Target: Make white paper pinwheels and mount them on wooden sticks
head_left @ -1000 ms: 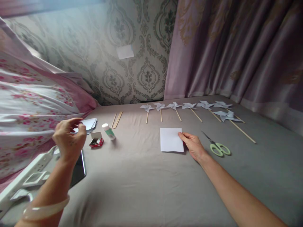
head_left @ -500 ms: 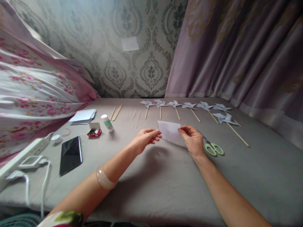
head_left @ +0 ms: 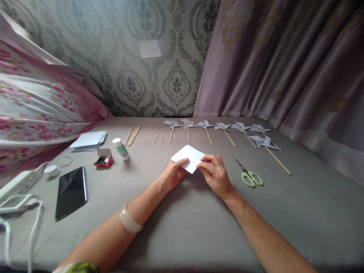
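A small white sheet of paper [head_left: 187, 154] is held up between my two hands, one corner turned toward me. My left hand [head_left: 174, 173] grips its left side, thumb on top and fingers underneath. At the right corner, my right hand [head_left: 214, 172] pinches the edge between thumb and fingers. Scissors with green handles [head_left: 251, 178] lie on the cloth to the right of my right hand. Behind the paper, several white paper pinwheels [head_left: 204, 124] on wooden sticks lie in a row.
On the left are a glue stick [head_left: 121, 149], a red box [head_left: 104, 160] with small dark items, wooden sticks [head_left: 134, 135], a stack of paper [head_left: 88, 140], a phone [head_left: 71, 193], a white cap [head_left: 52, 171] and a power strip [head_left: 19, 184]. Curtains [head_left: 256, 57] hang at right.
My left hand has taken hold of the paper, which it was only beside before. The paper has turned so a corner points toward me and has come slightly left. My view has shifted a little right.
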Available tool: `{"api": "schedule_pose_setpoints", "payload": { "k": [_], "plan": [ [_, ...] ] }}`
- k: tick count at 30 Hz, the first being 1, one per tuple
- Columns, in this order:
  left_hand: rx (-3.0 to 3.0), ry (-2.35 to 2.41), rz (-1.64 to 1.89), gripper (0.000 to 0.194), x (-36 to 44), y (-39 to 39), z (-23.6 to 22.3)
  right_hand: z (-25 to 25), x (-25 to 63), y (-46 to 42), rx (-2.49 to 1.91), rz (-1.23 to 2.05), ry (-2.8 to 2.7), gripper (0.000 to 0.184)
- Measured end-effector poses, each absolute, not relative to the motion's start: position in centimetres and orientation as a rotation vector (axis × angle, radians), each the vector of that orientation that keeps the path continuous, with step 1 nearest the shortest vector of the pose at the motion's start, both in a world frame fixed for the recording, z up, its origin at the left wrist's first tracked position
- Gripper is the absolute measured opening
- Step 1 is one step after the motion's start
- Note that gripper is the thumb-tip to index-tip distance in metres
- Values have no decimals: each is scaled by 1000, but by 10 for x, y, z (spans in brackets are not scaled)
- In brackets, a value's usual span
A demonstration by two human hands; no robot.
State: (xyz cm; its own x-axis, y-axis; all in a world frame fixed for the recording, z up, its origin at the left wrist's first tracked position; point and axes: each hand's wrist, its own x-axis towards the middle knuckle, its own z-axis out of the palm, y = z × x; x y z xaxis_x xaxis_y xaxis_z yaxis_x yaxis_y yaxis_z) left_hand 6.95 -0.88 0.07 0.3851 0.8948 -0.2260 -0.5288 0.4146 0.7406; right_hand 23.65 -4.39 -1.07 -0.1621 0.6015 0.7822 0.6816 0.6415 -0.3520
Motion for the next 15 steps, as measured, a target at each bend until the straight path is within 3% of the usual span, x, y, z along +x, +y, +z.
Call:
{"api": "schedule_pose_setpoints", "payload": {
  "k": [6,10,15],
  "plan": [
    [689,784,1018,27,73,-10,-2,-7,235,-44,-1134,-93,-1905,16],
    [713,875,1045,26,73,-5,-4,1,248,-39,-1423,-30,-1931,13],
    [700,962,1111,29,68,7,-7,11,315,-36,-1889,12,-1582,18]
  ]
}}
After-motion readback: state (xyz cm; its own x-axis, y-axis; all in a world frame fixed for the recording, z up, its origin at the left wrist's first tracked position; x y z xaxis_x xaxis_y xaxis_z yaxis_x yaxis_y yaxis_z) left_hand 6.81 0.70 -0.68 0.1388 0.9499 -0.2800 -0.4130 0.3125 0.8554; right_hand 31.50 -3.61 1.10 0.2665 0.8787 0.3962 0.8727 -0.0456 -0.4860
